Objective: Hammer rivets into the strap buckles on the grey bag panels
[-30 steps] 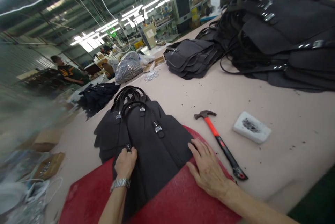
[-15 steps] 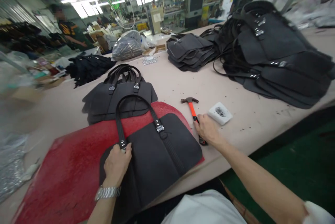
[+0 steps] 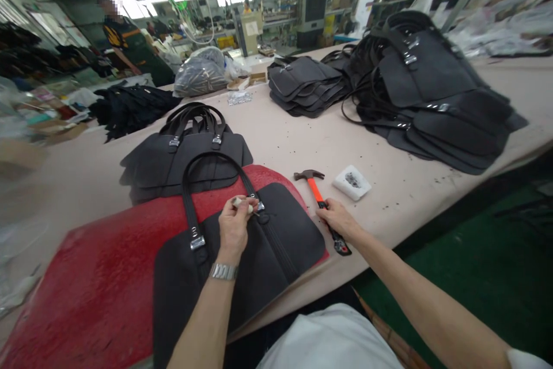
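Note:
A dark grey bag panel with a black looped handle and two silver buckles lies on a red mat. My left hand, with a metal watch at the wrist, is closed on a small pale-handled tool. Its thin tip points at the right-hand buckle. My right hand is closed round the middle of a claw hammer with an orange and black handle. The hammer lies along the tabletop to the right of the panel.
A white block with dark bits on top sits beyond my right hand. More bag panels lie behind the mat, with a large pile at the right. A filled plastic bag stands farther back. Co-workers stand in the background.
My left hand has moved from the left-hand buckle to the right-hand one, and a pale-handled tool now shows in it. My right hand has closed round the hammer handle.

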Demonstrator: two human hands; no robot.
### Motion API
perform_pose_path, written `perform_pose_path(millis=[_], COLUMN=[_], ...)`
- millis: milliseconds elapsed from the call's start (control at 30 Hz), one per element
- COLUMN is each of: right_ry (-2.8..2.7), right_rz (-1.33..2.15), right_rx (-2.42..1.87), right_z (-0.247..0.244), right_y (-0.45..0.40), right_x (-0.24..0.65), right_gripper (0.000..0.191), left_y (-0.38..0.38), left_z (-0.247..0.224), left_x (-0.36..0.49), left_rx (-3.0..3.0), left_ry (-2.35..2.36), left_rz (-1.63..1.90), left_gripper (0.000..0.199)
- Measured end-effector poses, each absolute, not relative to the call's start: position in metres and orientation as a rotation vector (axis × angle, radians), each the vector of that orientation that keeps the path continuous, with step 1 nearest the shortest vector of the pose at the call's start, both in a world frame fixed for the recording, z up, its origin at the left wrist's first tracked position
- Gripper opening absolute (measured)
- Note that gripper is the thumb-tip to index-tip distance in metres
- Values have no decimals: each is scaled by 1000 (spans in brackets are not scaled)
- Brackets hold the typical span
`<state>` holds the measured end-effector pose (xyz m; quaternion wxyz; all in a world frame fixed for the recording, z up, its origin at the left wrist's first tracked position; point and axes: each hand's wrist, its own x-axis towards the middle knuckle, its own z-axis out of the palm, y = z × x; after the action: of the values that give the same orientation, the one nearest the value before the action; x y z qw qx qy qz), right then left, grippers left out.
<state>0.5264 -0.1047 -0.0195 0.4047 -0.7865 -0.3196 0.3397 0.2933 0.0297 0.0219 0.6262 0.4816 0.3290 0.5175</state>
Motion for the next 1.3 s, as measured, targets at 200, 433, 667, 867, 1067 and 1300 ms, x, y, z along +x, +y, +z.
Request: perform_pose_path(millis=[200, 433, 667, 867, 1067, 1300], right_ry=[-708, -578, -746, -1775, -1689, -1862], right_rz=[924, 1230, 1053, 136, -153, -49], right_rx=[-1824, -1569, -1585, -1825, -1683, -1833], right_z=[-27, -13, 50, 98, 156, 117], right_y=[-103, -95, -89, -109, -112, -119], right_x=[527, 538, 523, 496, 481, 474], right_gripper=[16, 12, 25, 20, 24, 19], left_y=[43, 24, 26, 25, 23, 25], left_z=[-5, -4, -7, 0, 2, -1], left_x=[301, 301, 306, 304, 304, 303], left_rx=[1184, 1904, 1844, 1751, 1749, 1781], left_ry=[760, 875, 865, 838, 823, 786], left_rz=[1189, 1226, 1114, 1108, 1113, 1094], left_gripper=[37, 19, 18, 17, 16, 14])
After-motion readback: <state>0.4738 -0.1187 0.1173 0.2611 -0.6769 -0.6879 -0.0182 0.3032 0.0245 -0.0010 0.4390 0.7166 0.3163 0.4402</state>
